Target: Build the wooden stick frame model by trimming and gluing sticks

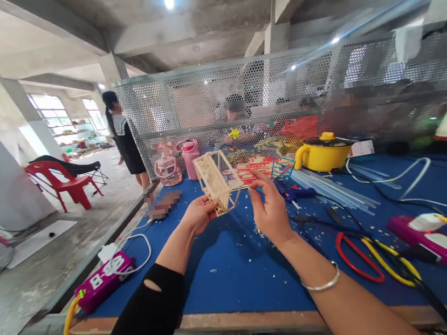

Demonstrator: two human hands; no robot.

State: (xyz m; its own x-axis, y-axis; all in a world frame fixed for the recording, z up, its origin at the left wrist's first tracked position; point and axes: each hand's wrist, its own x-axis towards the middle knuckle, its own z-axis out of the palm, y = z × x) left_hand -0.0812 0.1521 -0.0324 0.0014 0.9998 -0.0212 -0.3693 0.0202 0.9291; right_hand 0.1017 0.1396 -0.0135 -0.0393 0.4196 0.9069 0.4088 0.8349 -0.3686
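Wooden stick frame (218, 183) is up in the air over the bench (237, 280), tilted, roughly mid-view; the left hand (199, 215) has its lower left corner pinched between thumb and fingers, so that grip is closed on it; the right hand (269, 205) is right beside the frame's other side, fingers curled and thumb near the index finger, but I honestly can't tell if that grip is holding a bit of stick or just hovering there; black sleeve (151, 307) on the left arm, silver bangle (325, 284) on the right wrist.

Behind the hands there's a messy patch of red sticks (254, 168), plus a little blue frame (283, 168) next to a yellow pot (325, 156); a blue glue gun (300, 193) lies just past the right hand, with clear rods (334, 192) fanned out beside it; two pink bottles (191, 161) stand at the back left, and a purple power strip (104, 284) sits near the front left corner; pale crumbs are scattered all over the blue top.
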